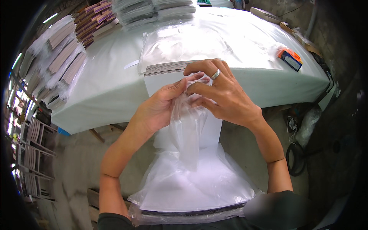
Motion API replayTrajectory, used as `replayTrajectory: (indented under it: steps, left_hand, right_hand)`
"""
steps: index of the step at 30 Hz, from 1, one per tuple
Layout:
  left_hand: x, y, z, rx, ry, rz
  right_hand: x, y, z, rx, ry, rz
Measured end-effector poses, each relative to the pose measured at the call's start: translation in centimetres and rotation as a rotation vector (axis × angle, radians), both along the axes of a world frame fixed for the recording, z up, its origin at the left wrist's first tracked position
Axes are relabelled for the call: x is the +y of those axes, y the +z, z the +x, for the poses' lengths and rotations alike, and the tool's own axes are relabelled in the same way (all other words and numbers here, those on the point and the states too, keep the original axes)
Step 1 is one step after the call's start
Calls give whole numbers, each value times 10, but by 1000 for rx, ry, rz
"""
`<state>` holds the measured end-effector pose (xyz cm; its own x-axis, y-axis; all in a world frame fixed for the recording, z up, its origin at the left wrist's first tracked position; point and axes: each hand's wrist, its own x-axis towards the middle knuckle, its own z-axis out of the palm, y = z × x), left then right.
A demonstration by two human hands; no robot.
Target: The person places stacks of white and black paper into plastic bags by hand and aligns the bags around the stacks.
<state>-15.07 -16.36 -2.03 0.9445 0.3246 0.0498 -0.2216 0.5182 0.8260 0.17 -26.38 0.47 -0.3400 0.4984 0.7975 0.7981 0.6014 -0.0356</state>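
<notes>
Both of my hands meet in front of the table's near edge, gripping a thin clear plastic bag [186, 132]. My left hand [159, 105] pinches its gathered top between thumb and fingers. Curled over the same spot, my right hand [230, 94], with a ring on one finger, holds the plastic too. Folds hide the fingertips in part. More clear plastic over white sheets [195, 188] lies across my lap. Behind my hands, a stack of boards [165, 69] shows layered edges at the table's edge. A white panel [214, 128] slopes down from there toward my lap.
A pale cloth covers the table [103, 88]. Clear plastic bags [184, 44] lie flat beyond the boards. Plastic-wrapped bundles [157, 13] and brown-purple stacks [94, 21] stand behind; more bundles [63, 57] rise at left. An orange-and-blue box [291, 59] sits right. Stacked chairs [36, 142] stand far left.
</notes>
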Motion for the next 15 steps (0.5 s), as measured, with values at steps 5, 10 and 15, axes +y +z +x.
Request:
replayTrajectory:
  steps: [5, 10, 15]
  left_hand:
    - [-1, -3, -6, 131, 108, 42]
    - [15, -15, -11, 95, 135, 31]
    - [1, -18, -13, 44, -57, -81]
  right_hand:
    - [-1, -11, 2, -126, 27, -26]
    - [-8, -13, -5, 21, 177, -147]
    - [4, -17, -8, -112, 21, 62]
